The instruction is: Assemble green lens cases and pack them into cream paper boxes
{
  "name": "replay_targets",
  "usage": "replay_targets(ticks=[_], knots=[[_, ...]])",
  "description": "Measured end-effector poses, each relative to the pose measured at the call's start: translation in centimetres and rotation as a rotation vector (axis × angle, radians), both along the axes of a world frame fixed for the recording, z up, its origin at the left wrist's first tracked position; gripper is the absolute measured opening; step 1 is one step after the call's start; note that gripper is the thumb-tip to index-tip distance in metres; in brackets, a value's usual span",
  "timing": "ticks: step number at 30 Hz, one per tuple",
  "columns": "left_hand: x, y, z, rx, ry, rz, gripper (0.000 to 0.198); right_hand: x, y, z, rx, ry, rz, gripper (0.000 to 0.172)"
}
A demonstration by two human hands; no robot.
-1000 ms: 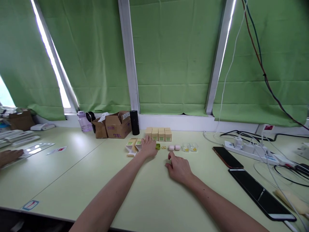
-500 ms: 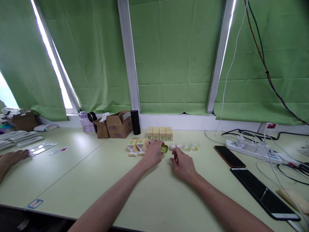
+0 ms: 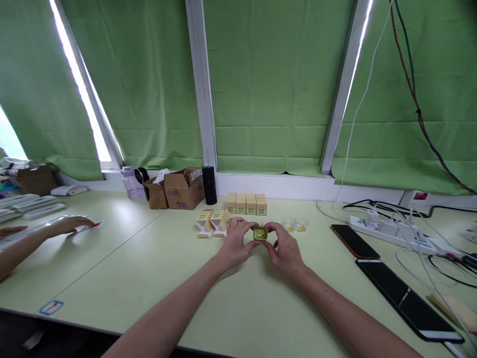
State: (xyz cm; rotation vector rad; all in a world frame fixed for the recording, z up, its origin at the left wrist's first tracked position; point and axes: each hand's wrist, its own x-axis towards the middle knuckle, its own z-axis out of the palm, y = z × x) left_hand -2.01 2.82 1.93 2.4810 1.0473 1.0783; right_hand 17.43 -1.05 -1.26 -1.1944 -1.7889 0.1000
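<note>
Both my hands meet over the pale green table (image 3: 238,298). My left hand (image 3: 236,243) and my right hand (image 3: 285,248) pinch a small olive-green case (image 3: 260,233) between their fingertips, just above the tabletop. Behind it stands a row of small tan boxes with green labels (image 3: 246,204). Two opened white-and-tan cartons (image 3: 210,222) lie just left of my left hand. Two small clear cups with yellow bits (image 3: 295,225) sit right of the case.
Brown cardboard boxes (image 3: 182,189), a black cylinder (image 3: 209,185) and a purple bottle (image 3: 127,182) stand at the back left. Two phones (image 3: 353,241) and a power strip with cables (image 3: 387,228) lie on the right. Another person's hand (image 3: 67,225) rests at the far left.
My left hand picked up the green case and brought it toward me. My right hand rose from the table and joined it on the case. The other person's hand slid to the right.
</note>
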Motion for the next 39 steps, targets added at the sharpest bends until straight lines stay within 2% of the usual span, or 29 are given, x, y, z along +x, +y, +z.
replay_targets(ticks=[5, 12, 19, 24, 30, 34, 39], knots=[[-0.18, 0.02, -0.24, 0.014, -0.096, -0.056, 0.044, 0.10, -0.15, 0.23, 0.036, 0.040, 0.019, 0.035], [0.02, 0.08, -0.22, 0.003, -0.181, -0.058, 0.036, 0.21, -0.03, 0.05, 0.042, 0.049, 0.007, 0.033], [0.33, 0.17, -0.08, -0.136, -0.228, 0.002, 0.023, 0.14, 0.64, -0.38, 0.026, 0.027, -0.028, 0.032], [0.42, -0.11, 0.33, -0.224, -0.245, 0.025, 0.021, 0.18, 0.47, -0.46, 0.007, 0.003, -0.003, 0.038], [0.54, -0.22, 0.56, -0.278, -0.218, 0.077, 0.037, 0.17, 0.44, -0.41, 0.062, -0.015, 0.041, 0.039], [0.59, 0.05, 0.17, -0.282, -0.240, 0.036, 0.051, 0.12, 0.52, -0.35, 0.076, 0.023, 0.074, 0.038], [0.50, 0.07, 0.05, -0.258, -0.293, -0.027, 0.061, -0.14, 0.31, -0.12, -0.006, 0.105, 0.138, 0.042]])
